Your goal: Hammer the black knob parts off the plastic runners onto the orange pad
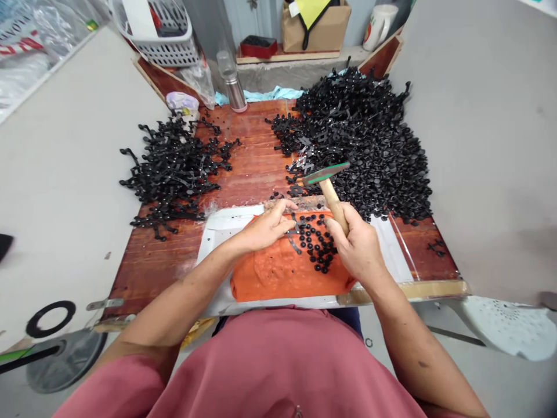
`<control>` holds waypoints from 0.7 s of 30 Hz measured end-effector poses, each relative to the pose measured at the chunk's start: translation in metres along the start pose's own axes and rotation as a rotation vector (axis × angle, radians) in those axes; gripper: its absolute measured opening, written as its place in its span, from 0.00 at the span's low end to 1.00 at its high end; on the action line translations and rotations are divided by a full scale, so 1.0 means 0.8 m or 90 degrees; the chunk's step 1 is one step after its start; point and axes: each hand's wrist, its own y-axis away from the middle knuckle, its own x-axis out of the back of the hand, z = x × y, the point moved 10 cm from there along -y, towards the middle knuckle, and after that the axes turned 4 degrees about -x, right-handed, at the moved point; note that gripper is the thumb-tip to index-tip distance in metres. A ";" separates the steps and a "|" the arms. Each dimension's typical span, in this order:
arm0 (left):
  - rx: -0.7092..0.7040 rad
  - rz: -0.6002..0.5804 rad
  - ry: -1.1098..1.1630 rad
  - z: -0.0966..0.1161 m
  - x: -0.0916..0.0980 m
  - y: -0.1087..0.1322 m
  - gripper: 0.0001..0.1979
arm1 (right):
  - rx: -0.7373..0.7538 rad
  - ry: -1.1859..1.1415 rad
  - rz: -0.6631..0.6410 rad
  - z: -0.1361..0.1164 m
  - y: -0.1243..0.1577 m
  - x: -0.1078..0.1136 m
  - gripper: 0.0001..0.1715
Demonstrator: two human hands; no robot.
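Observation:
My right hand (pixel 359 241) is wrapped round the wooden handle of a hammer (pixel 333 200), its green-edged metal head raised above the work surface. My left hand (pixel 272 225) reaches over an orange cloth (pixel 270 270), thumb and forefinger at a flat black plastic piece (pixel 294 242). The fingers partly hide that piece, but they appear to grip its upper end. Several small round black parts (pixel 321 252) lie loose on the cloth between my hands. Just beyond the fingertips runs a rough, worn bar (pixel 311 203) along the cloth's far edge.
Branching black plastic pieces (pixel 174 165) are heaped at the left. A larger heap of black parts (pixel 369 139) covers the right side. At the back stand a glass-and-metal bottle (pixel 235 87), a white basket (pixel 163 43), a red box (pixel 258 47), a cardboard box (pixel 315 29) and a mug (pixel 379 28).

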 end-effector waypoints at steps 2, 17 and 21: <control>-0.015 -0.087 0.001 0.022 -0.024 0.014 0.17 | -0.035 -0.139 -0.070 0.002 -0.002 -0.015 0.15; 0.097 0.038 0.250 0.014 -0.048 0.080 0.23 | -0.138 -0.413 -0.051 -0.003 0.034 -0.069 0.12; 0.157 0.098 0.405 -0.007 -0.043 0.071 0.24 | -0.099 -0.356 -0.087 -0.006 0.044 -0.066 0.16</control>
